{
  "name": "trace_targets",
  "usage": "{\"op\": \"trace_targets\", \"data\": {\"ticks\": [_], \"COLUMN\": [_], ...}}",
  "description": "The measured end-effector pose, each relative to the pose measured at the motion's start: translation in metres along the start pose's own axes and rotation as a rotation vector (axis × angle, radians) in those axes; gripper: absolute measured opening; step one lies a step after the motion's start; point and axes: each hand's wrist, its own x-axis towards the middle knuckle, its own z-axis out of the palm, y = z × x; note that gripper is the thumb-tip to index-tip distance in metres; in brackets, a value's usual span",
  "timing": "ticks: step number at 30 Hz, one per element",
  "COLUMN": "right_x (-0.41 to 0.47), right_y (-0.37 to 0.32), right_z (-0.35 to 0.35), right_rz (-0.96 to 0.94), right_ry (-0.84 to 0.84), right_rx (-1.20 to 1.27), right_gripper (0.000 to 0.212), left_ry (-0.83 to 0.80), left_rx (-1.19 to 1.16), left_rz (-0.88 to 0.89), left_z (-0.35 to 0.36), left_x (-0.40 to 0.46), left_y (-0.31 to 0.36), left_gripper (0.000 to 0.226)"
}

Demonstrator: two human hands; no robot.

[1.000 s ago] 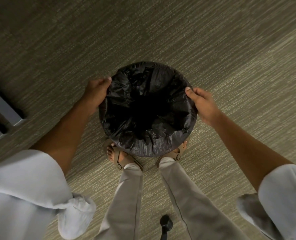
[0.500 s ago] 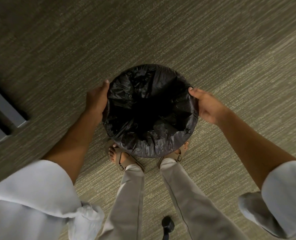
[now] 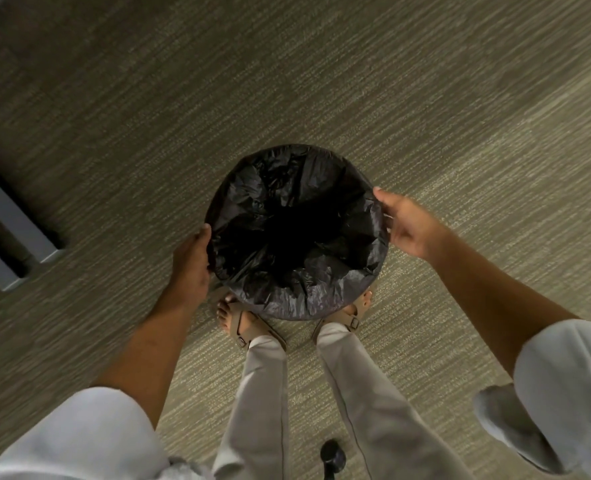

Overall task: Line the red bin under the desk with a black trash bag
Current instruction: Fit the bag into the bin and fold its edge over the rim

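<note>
A black trash bag (image 3: 297, 233) is spread over the mouth of a round bin standing on the carpet just ahead of my feet. Its edge is folded down over the rim and its middle sags into the dark inside. The bag hides all of the bin's red wall. My left hand (image 3: 191, 264) is pressed against the left side of the rim, with its fingers curled on the plastic. My right hand (image 3: 404, 221) is at the right side, thumb on top of the rim and fingers curled at the bag's edge.
Grey-green carpet (image 3: 321, 81) lies all around. Two grey furniture legs (image 3: 13, 230) stand at the left edge. My sandalled feet (image 3: 242, 322) are right behind the bin. A small dark object (image 3: 332, 457) sits on the floor near my legs.
My left hand has slid down along the left rim towards me. My right hand has shifted slightly outwards on the right rim. The bag looks flatter over the rim.
</note>
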Motion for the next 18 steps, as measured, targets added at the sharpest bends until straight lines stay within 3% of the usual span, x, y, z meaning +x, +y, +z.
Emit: {"op": "trace_targets", "data": {"ticks": [6, 10, 15, 18], "right_x": [-0.018, -0.020, -0.011, -0.009], "right_y": [0.023, 0.041, 0.059, 0.063], "right_z": [-0.013, -0.004, 0.008, 0.005], "right_rz": [-0.033, 0.047, -0.068, -0.112], "right_ry": [0.104, 0.115, 0.359, 0.368], "right_rx": [-0.169, -0.338, -0.616, -0.593], "right_gripper": [0.054, 0.037, 0.013, 0.016], "left_ry": [0.011, -0.067, -0.020, 0.001], "left_rx": [0.015, -0.023, -0.041, -0.020], "left_rz": [-0.034, -0.047, -0.038, -0.053], "left_z": [-0.009, -0.010, -0.005, -0.004], "left_x": [-0.007, -0.011, -0.017, -0.014], "left_y": [0.003, -0.004, -0.004, 0.001], "left_gripper": [0.036, 0.049, 0.048, 0.045]}}
